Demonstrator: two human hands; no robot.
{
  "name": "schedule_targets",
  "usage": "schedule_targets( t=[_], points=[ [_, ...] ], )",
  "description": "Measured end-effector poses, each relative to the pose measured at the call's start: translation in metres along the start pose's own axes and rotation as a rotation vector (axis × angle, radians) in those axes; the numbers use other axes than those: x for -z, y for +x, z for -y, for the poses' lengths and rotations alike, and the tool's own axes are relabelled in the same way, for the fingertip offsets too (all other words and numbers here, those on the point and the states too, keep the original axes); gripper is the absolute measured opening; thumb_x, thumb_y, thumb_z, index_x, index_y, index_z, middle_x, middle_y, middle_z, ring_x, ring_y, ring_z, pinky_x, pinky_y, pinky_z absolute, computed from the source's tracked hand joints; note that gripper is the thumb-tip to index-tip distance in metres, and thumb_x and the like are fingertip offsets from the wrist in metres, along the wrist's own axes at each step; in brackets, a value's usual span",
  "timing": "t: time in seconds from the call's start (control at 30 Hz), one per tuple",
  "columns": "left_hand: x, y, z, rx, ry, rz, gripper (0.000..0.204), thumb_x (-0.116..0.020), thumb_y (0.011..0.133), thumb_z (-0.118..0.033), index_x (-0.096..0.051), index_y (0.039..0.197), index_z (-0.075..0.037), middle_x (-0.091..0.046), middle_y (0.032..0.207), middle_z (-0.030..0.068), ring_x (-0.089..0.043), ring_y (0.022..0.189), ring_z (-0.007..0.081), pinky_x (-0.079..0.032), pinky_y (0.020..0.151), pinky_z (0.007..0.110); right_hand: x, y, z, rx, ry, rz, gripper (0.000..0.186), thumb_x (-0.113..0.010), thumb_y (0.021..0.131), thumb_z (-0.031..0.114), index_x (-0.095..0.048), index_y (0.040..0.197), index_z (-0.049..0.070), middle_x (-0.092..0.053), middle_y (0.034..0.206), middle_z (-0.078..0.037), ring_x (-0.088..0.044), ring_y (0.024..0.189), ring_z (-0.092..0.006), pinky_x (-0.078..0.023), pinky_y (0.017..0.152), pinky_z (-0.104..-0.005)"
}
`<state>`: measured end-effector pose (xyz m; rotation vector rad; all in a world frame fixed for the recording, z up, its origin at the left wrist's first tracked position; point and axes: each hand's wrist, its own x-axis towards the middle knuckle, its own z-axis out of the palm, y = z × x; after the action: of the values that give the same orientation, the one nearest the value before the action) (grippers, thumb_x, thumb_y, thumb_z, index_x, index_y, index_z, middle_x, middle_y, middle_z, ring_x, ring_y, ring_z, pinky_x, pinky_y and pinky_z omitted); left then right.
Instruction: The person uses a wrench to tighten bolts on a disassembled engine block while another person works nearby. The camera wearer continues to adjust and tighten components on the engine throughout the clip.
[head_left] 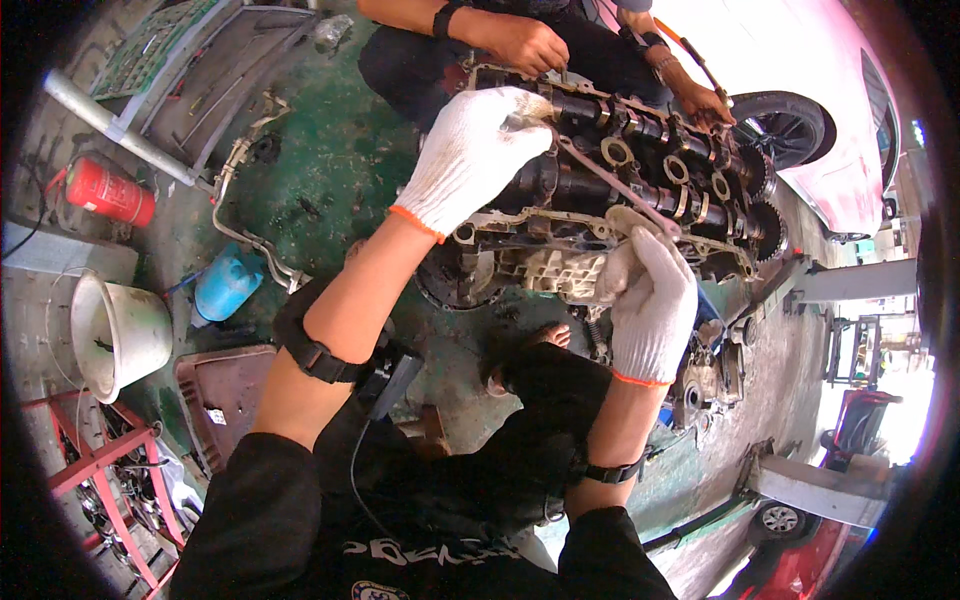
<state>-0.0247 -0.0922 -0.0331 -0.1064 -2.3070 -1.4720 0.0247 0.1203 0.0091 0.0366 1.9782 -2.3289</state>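
An engine cylinder head with dark camshafts lies across the space in front of me. White knit gloves with orange cuffs cover both my hands. Over its near left part is my left hand, its fingers pinched together at one end of a long, thin, pinkish bar. That bar slants down to the right across the camshafts; I cannot tell its exact kind. My right hand is curled at the near edge, beside the bar's lower end and a pale, rounded piece. What its fingers hold is hidden.
Opposite me, a co-worker's hands work on the far edge. A pink car stands right. To the left are a fire extinguisher, a blue canister, a white bucket, a brown tray and a red rack.
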Motion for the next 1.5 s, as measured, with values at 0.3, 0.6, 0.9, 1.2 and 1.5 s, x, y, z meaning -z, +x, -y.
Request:
schedule_targets(
  t=[0.3, 0.6, 0.9, 1.2, 1.5],
  points=[
    [-0.013, -0.003, -0.001, -0.137, 0.099, 0.004, 0.027, -0.059, 0.096, -0.014, -0.069, 0.116, 0.002, -0.074, 0.107, 0.0173, -0.073, 0.097, 0.0252, -0.054, 0.087, 0.033, 0.011, 0.025, -0.013, 0.737, -1.138, -0.388, 0.039, -0.076, 0.081, 0.012, -0.068, 0.119, 0.005, -0.067, 0.116, -0.012, -0.063, 0.11, -0.0301, -0.05, 0.097, -0.0409],
    [-0.01, -0.003, -0.002, -0.091, 0.088, 0.026, 0.027, -0.06, 0.096, -0.012, -0.068, 0.117, 0.002, -0.075, 0.102, 0.0148, -0.071, 0.092, 0.0186, -0.054, 0.084, 0.03, -0.009, 0.038, -0.023, 1.02, -1.43, -0.15, 0.035, -0.072, 0.077, 0.009, -0.066, 0.111, 0.004, -0.061, 0.127, -0.011, -0.048, 0.129, -0.0421, -0.037, 0.107, -0.056],
    [0.0, -0.004, -0.003, -0.005, 0.013, -0.062, 0.027, -0.063, 0.097, -0.013, -0.069, 0.118, 0.002, -0.075, 0.104, 0.0117, -0.069, 0.091, 0.0122, -0.053, 0.084, 0.027, -0.007, 0.053, -0.027, 1.127, -1.366, -0.24, 0.017, -0.067, 0.081, 0.003, -0.065, 0.098, 0.004, -0.064, 0.119, -0.008, -0.052, 0.126, -0.0377, -0.042, 0.101, -0.0514],
    [0.004, -0.003, 0.002, 0.029, -0.052, -0.113, 0.028, -0.067, 0.095, -0.013, -0.069, 0.118, 0.004, -0.075, 0.107, 0.0103, -0.068, 0.094, 0.0113, -0.053, 0.087, 0.026, 0.003, 0.035, -0.018, 0.984, -1.03, -0.365, 0.017, -0.07, 0.083, -0.001, -0.067, 0.099, 0.005, -0.069, 0.103, -0.009, -0.069, 0.09, -0.0302, -0.056, 0.077, -0.0362],
    [-0.007, -0.005, -0.001, 0.031, 0.023, -0.039, 0.03, -0.067, 0.095, -0.017, -0.07, 0.118, 0.003, -0.076, 0.102, 0.0107, -0.068, 0.087, 0.0115, -0.053, 0.081, 0.027, -0.009, 0.02, -0.024, 0.891, -1.302, -0.23, 0.029, -0.08, 0.072, 0.015, -0.067, 0.096, 0.007, -0.061, 0.107, -0.01, -0.059, 0.096, -0.0319, -0.051, 0.08, -0.0406]
  ],
)
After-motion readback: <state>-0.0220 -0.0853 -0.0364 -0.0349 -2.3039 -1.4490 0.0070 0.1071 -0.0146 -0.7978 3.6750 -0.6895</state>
